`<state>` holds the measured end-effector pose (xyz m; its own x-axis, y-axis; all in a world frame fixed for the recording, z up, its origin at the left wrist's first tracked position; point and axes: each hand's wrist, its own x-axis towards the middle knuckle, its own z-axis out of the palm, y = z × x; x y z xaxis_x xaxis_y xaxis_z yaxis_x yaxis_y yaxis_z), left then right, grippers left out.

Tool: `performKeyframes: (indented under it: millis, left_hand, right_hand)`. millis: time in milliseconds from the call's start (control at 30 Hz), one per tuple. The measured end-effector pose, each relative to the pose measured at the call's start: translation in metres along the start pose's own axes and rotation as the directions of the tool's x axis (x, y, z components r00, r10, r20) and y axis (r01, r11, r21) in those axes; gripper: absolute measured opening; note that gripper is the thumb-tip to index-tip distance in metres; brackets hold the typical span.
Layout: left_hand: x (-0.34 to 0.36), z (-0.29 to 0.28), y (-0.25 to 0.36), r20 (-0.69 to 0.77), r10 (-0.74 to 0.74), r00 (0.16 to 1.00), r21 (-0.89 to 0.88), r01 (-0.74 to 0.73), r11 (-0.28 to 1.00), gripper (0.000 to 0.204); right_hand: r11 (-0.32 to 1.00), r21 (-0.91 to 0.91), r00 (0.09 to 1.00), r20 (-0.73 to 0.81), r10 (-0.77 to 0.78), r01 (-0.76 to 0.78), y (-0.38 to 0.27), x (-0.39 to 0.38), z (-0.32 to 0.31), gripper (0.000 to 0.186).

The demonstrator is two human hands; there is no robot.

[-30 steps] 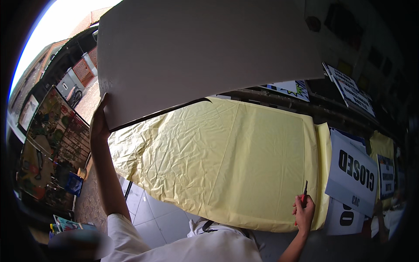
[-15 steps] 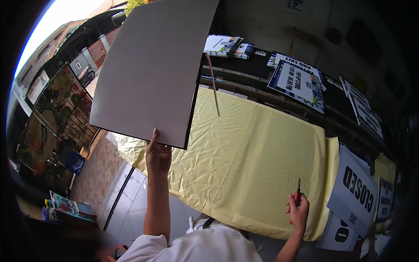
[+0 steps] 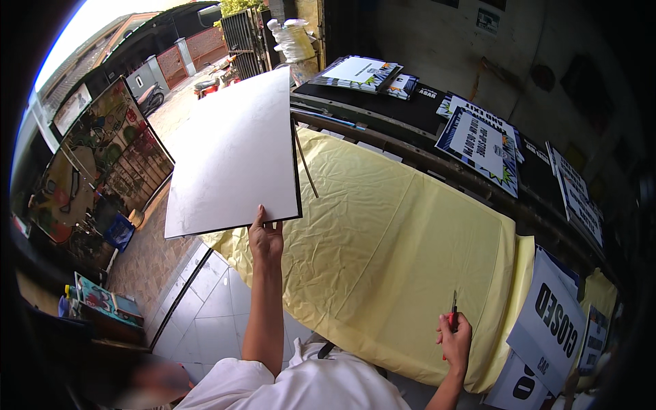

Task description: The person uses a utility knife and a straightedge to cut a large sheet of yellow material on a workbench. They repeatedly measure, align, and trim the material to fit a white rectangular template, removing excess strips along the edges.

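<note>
My left hand (image 3: 266,240) grips the lower edge of a large white board (image 3: 236,157), thumb on its face and fingers behind. The board has thin dark edges and is raised above the left end of a yellow-covered table (image 3: 383,246). A thin brownish strip (image 3: 307,164) slants down beside its right edge; I cannot tell whether it is attached. Over the table's right part, my right hand (image 3: 454,339) is closed around a red cutter knife (image 3: 453,318), its slim blade pointing away from me. The fingers partly hide its handle.
Printed signs (image 3: 478,143) lie in stacks on a dark rack beyond the table. More white signs (image 3: 547,314) lean at its right end. A dark tool panel (image 3: 96,167) stands at the left, and a tiled floor (image 3: 205,311) shows below it.
The board has tilted and come lower, and its face now looks bright white instead of grey. The view has shifted slightly. My right hand still holds the cutter knife over the table.
</note>
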<state>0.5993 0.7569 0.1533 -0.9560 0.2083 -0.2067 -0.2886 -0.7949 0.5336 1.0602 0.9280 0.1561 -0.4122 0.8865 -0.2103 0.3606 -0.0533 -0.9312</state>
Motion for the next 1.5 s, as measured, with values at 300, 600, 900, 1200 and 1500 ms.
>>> performKeyframes:
  millis: [300, 600, 900, 1200, 1500]
  left_hand:
    - [0.027, 0.019, 0.007, 0.013, 0.018, 1.0, -0.087, -0.017, 0.996, 0.014]
    - [-0.065, 0.012, -0.088, -0.28, -0.349, 0.894, -0.001, 0.363, 0.932, 0.028]
    - [-0.127, -0.069, -0.152, -0.445, -0.644, 0.623, -0.093, 0.683, 0.725, 0.036]
    - [-0.172, -0.076, -0.138, -0.474, -0.639, 0.605, -0.114, 0.678, 0.726, 0.049]
    - [-0.222, -0.083, -0.074, -0.432, -0.685, 0.586, -0.067, 0.737, 0.673, 0.037]
  right_hand:
    - [0.999, -0.012, 0.996, 0.08, -0.04, 0.041, -0.013, 0.01, 0.007, 0.021]
    - [0.998, -0.026, 0.99, 0.13, -0.059, 0.062, -0.011, 0.008, 0.009, 0.023]
    - [1.0, -0.01, 0.994, 0.112, 0.01, -0.009, 0.008, 0.003, -0.004, 0.024]
    - [0.999, -0.033, 0.973, 0.224, 0.049, -0.043, -0.007, 0.031, 0.038, 0.027]
    - [0.998, 0.054, 0.909, 0.418, 0.015, -0.042, -0.022, 0.131, 0.167, 0.036]
